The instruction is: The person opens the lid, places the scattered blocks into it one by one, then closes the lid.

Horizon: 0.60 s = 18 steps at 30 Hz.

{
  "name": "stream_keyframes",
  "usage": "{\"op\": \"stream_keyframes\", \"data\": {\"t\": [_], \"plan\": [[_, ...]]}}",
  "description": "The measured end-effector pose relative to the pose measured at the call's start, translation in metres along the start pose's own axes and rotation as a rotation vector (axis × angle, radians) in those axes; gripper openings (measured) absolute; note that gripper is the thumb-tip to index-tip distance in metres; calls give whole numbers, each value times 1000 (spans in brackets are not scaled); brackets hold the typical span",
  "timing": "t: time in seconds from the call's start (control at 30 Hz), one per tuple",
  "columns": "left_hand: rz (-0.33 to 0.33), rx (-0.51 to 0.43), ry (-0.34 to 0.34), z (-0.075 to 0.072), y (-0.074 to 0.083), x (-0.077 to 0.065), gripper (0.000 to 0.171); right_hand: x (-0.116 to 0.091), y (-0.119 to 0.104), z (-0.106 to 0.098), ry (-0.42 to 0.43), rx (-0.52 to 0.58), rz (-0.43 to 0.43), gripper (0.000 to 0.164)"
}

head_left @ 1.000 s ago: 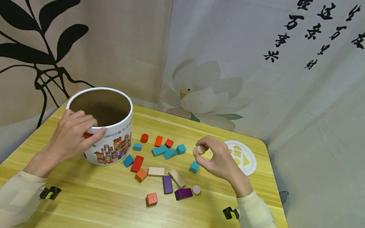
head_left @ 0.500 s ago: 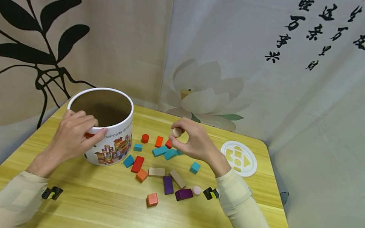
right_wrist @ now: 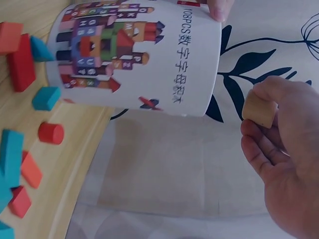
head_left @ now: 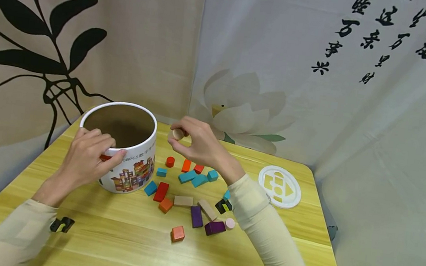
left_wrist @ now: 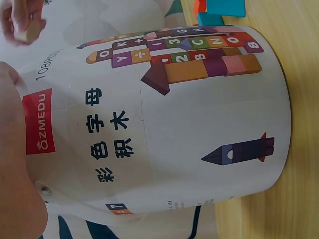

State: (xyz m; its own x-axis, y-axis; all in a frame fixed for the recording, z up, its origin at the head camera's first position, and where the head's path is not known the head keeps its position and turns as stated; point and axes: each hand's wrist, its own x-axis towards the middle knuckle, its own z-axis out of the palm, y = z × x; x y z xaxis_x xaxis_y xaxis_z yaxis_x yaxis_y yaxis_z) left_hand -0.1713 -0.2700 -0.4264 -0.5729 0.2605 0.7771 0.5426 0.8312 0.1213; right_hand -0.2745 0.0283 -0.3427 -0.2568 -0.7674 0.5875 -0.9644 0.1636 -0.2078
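A white printed bucket stands at the left of the table, its top uncovered and its inside dark. My left hand grips the near rim, thumb outside and fingers curled over the edge. To the right of the bucket, above table height, my right hand pinches a plain wooden cylinder block between thumb and fingers. In the left wrist view the printed side fills most of the picture, and the same wooden block shows at the top left.
Several coloured blocks lie mid-table, among them a red cylinder, a purple block and an orange cube. A white lid with cut-out shapes lies at the right. Printed curtains hang behind the table.
My right hand has moved left, from near the white lid to beside the bucket, carrying the wooden cylinder block. My left hand has stayed on the rim.
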Motion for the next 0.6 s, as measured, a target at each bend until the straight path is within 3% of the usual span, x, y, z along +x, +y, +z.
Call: {"op": "stream_keyframes", "data": {"t": [0.3, 0.6], "plan": [[14, 2, 22, 2, 0, 1, 41, 37, -3, 12, -72, -21, 50, 24], [19, -10, 72, 4, -1, 1, 44, 59, -3, 29, -209, -85, 137, 27]]}}
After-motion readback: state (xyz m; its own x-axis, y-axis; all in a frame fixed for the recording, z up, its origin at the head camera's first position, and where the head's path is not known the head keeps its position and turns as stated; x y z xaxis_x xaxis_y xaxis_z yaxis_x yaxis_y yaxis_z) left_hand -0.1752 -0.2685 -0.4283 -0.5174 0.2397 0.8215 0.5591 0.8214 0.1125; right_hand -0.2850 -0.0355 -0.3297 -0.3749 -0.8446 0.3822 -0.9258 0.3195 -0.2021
